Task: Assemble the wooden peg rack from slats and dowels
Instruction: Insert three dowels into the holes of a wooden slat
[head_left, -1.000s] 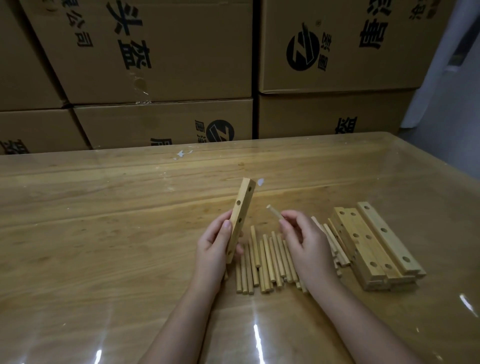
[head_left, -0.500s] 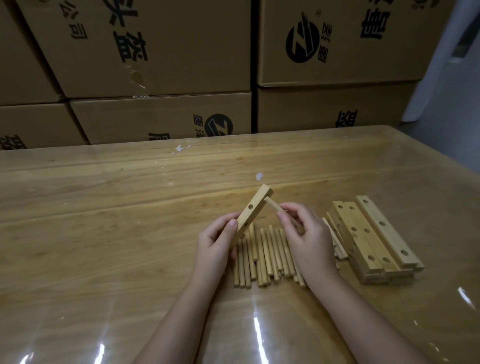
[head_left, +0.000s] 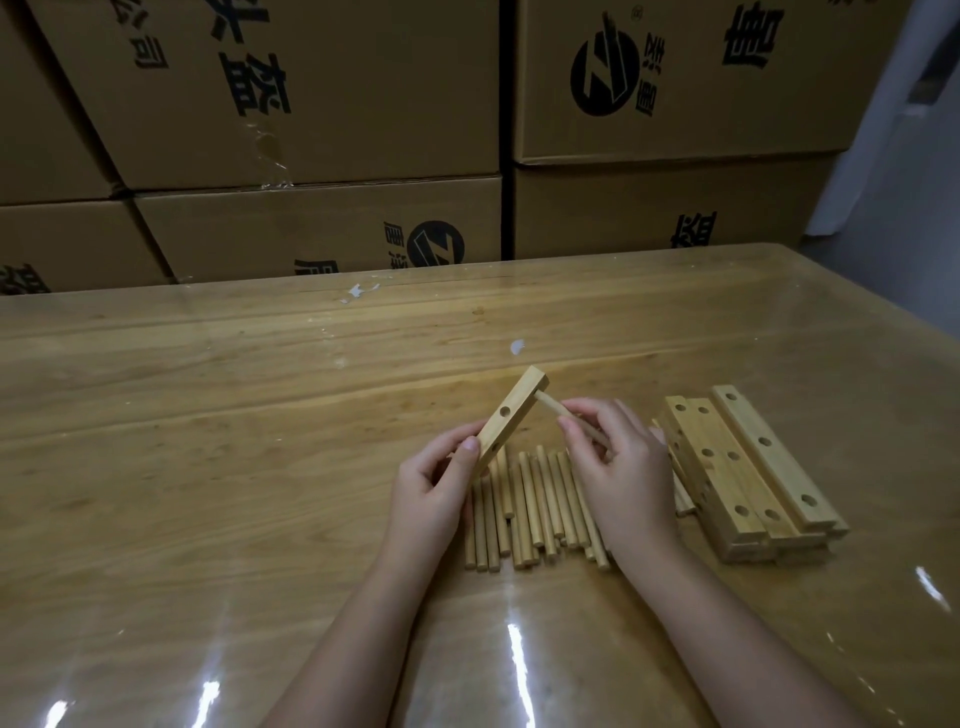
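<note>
At 12 o'clock I see stacked brown cardboard boxes (head_left: 311, 104) printed with black characters I cannot read and a round black Z-like logo (head_left: 605, 70). The left hand (head_left: 434, 493) grips a pale drilled wooden slat (head_left: 511, 415), held tilted above the centre of the glossy wooden table (head_left: 208, 467). The right hand (head_left: 623, 478), at its 3 o'clock, pinches a thin wooden dowel (head_left: 550, 408) against the slat's far end.

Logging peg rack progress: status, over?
Left hand grips slat, tilted. Right hand pinches dowel, tip against slat's upper end. Loose dowels below; nothing blocking.
</note>
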